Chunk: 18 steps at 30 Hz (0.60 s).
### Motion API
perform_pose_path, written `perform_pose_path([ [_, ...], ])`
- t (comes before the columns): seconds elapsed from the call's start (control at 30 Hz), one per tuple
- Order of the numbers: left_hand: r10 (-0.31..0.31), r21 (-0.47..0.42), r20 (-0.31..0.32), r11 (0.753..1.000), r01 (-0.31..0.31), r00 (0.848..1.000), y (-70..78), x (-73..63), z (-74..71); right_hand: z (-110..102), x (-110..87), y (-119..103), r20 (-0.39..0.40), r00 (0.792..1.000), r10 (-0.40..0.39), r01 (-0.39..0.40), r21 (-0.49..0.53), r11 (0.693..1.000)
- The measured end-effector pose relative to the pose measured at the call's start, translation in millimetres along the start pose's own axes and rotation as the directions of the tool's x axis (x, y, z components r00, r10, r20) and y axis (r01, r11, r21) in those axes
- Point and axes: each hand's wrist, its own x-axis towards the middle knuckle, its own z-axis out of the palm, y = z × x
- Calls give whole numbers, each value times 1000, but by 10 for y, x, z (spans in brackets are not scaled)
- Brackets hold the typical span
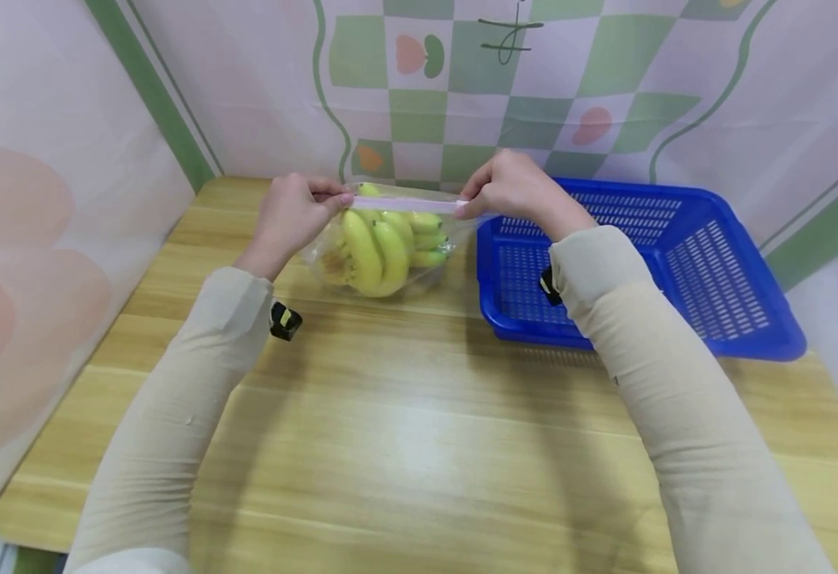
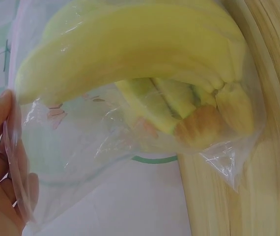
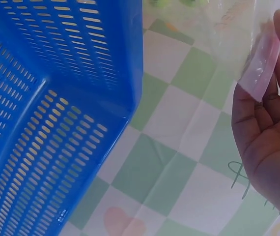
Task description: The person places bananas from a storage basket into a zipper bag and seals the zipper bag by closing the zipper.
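Note:
A clear zip bag (image 1: 429, 275) with a pinkish-white strip along its top edge stands on the table near the back. Inside it are yellow bananas (image 1: 368, 251), pressed close against the plastic in the left wrist view. My left hand (image 1: 293, 215) pinches the strip's left part between thumb and fingers. Toward the strip's right end, my right hand (image 1: 515, 191) pinches it too. The right wrist view shows the bag's corner (image 3: 260, 73) between that thumb and the fingers. Whether the seal is closed cannot be made out.
A blue plastic basket (image 1: 770, 319) with slotted walls stands right of the bag, beneath the right forearm. The wooden table (image 1: 404, 446) ends at a patterned cloth (image 1: 419, 112) hanging behind. Another pale cloth (image 1: 53, 159) hangs along the left side.

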Motion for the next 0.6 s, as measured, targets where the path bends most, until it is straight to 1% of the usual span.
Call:
perform_pose_path([
  [0.17,-11,-1,8,1000,11,1000,-16,-2,-21,-9,-9,16,3,1000,7,-7,16,1000],
  [0.6,-2,-5,1,1000,2,1000,-64,22,-18,-30,-54,103,17,999,50,-51,46,998],
])
